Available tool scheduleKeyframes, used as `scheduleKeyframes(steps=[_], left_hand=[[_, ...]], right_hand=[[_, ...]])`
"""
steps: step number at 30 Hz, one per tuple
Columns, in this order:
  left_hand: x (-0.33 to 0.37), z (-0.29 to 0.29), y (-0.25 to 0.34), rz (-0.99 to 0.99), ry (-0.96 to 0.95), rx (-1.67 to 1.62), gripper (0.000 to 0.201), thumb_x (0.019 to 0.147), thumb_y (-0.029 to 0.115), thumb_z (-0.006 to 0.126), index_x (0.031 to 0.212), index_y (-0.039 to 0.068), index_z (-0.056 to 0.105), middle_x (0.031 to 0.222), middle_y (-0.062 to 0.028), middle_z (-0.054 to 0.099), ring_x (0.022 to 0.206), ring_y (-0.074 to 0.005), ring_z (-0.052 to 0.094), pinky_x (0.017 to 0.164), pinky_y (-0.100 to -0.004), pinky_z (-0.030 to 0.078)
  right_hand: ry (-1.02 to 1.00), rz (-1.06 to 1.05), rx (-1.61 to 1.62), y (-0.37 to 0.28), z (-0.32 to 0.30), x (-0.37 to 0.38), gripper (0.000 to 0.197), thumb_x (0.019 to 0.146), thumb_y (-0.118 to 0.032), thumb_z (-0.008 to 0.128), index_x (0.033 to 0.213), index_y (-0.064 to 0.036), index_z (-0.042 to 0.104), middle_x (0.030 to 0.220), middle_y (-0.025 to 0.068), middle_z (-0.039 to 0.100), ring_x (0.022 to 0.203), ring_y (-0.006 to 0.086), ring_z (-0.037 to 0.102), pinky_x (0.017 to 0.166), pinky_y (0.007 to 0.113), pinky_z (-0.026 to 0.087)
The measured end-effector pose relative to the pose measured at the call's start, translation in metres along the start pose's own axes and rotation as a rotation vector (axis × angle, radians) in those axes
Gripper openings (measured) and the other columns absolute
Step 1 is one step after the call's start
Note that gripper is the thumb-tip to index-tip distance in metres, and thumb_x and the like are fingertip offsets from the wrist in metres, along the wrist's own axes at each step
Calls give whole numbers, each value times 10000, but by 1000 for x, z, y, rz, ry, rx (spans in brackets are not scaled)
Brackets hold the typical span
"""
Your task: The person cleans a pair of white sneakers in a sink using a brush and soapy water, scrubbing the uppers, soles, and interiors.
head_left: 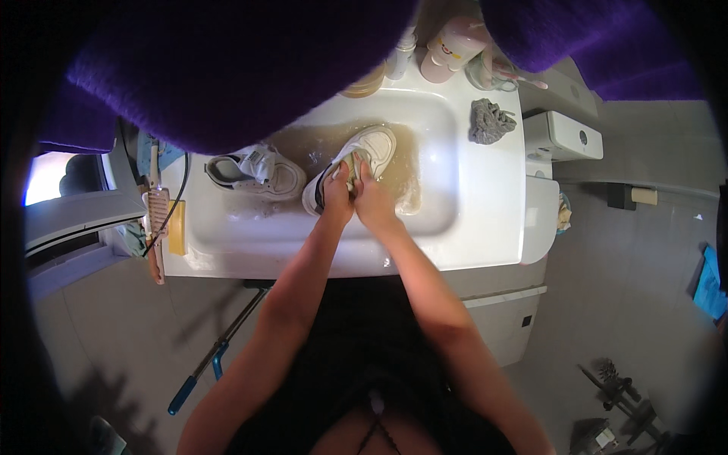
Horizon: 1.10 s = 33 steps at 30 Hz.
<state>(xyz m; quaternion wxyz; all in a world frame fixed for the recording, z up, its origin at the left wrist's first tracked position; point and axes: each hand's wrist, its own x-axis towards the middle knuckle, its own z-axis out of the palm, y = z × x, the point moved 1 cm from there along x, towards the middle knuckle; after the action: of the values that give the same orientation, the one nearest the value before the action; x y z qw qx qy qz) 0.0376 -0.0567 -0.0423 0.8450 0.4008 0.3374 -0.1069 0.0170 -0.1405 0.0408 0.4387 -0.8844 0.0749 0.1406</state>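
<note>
Over the murky water in the white sink (pixel 447 189), both my hands are closed on a white sneaker (pixel 377 145). Its toe points to the far right and its dark-lined heel to the near left. My left hand (pixel 338 191) pinches at the shoe's opening. Right beside it, my right hand (pixel 373 199) presses its fingers around the tongue and lace area, and what lies under the fingertips is hidden. A second white sneaker (pixel 282 180) rests to the left in the sink, its tongue sticking up and its grey inside showing.
A pink comb (pixel 158 208) and a yellow bar (pixel 177 227) lie at the counter's left end. On the right sit a crumpled grey cloth (pixel 491 121) and a pink cup (pixel 453 49). Purple fabric (pixel 227 68) hangs over the far side. A toilet (pixel 540 216) stands right of the counter.
</note>
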Motion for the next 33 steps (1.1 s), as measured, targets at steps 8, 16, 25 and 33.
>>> scheduleKeyframes(steps=[8,16,25,33], left_hand=[[8,-8,9,31,24,171,209,916,235,491,993,53,560,855,-26,579,736,-127,563,588,-253,477],[-6,-5,-2,-50,11,38,232,888,151,494,1066,12,547,991,-73,584,824,-174,585,678,-290,486],[-18,4,21,-119,-273,-240,375,856,217,555,1151,-5,488,1133,-130,564,999,-235,582,836,-332,486],[-12,-25,-18,-77,185,-2,397,800,150,650,1136,-4,503,1083,-106,582,929,-223,603,789,-328,508]], right_hand=[[-19,-109,62,20,18,-26,437,875,-135,424,1294,-19,382,864,274,591,801,434,572,696,459,449],[38,29,-42,17,11,-5,436,874,-143,442,1292,-24,405,850,251,606,777,391,599,687,429,457],[99,234,-50,83,-53,-6,406,873,-190,484,1274,-127,471,918,220,615,839,334,600,731,391,466],[24,293,-70,140,-18,36,464,863,-243,470,1318,-174,405,955,220,601,863,351,588,758,406,460]])
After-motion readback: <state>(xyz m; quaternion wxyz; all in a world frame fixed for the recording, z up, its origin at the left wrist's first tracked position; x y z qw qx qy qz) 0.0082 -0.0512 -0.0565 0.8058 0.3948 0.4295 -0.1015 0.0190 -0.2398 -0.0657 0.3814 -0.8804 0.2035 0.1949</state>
